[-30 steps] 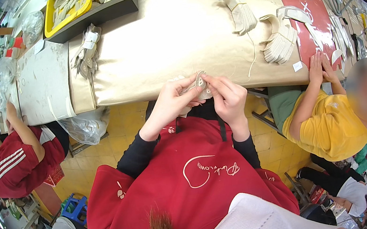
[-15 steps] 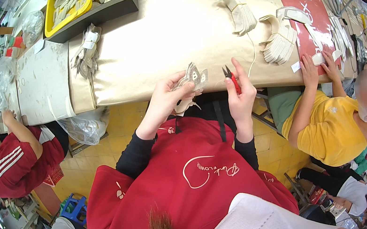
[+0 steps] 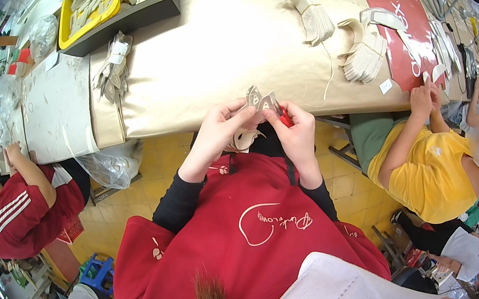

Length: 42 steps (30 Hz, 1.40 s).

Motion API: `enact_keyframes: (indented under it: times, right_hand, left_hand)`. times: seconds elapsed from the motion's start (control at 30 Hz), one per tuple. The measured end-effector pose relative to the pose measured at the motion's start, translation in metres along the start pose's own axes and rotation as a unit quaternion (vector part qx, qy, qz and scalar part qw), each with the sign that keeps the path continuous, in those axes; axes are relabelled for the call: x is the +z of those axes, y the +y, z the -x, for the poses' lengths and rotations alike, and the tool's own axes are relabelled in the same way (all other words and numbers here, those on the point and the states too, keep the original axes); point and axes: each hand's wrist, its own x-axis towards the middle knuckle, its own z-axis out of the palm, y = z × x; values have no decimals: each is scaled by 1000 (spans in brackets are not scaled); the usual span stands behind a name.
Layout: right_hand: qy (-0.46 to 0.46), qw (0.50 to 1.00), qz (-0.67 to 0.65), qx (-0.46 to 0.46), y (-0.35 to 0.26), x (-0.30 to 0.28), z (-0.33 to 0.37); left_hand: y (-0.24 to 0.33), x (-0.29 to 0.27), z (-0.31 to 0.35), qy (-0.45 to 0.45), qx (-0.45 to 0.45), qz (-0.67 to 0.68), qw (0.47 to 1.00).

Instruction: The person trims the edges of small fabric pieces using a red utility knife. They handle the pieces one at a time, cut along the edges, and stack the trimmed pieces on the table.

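Note:
Close to the table's front edge, my left hand (image 3: 221, 129) pinches several grey-beige cut pieces (image 3: 253, 98) with pointed ends and small holes. More of the same material hangs below the fingers as pale curved pieces (image 3: 243, 141). My right hand (image 3: 297, 135) is closed around small red-handled snips (image 3: 285, 118), its thumb and fingertips right at the pieces. The snips' dark blades are mostly hidden behind the fingers and the pieces. Both hands nearly meet, with the pieces between them.
Bundles of beige strips (image 3: 314, 17) and a fanned stack (image 3: 365, 59) lie to the right, near a red sheet (image 3: 397, 21). At far left stands a dark tray (image 3: 159, 7) with a yellow bin (image 3: 65, 28); a tied bundle (image 3: 114, 69) lies nearer. A person in yellow (image 3: 428, 168) works at right.
My right hand has moved left and turned, bringing the snips from apart to against the pieces in my left hand. The person in yellow has drawn both hands together.

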Motion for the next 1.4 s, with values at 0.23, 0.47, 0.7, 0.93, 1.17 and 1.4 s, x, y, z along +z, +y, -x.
enact_keyframes:
  times: [0.23, 0.47, 0.7, 0.93, 1.17, 1.4]
  right_hand:
    - [66, 990, -125, -12, 2, 3, -2]
    - [56, 980, 66, -177, -16, -11, -3]
    - [70, 943, 162, -281, -10, 5, -12]
    - [57, 929, 206, -303, -4, 3, -13]
    - [57, 924, 214, -312, -3, 4, -13]
    - [37, 933, 190, -303, -9, 2, -12]
  left_hand:
    - [4, -3, -3, -1, 40, 18, 999]
    - [2, 1, -5, -14, -8, -8, 1000]
    - [-6, 0, -6, -13, 40, -35, 998]
    - [-11, 0, -6, 3, 43, -59, 997]
    - [-8, -1, -5, 0, 41, -100, 994]
    - [-6, 0, -3, 7, 43, -92, 995]
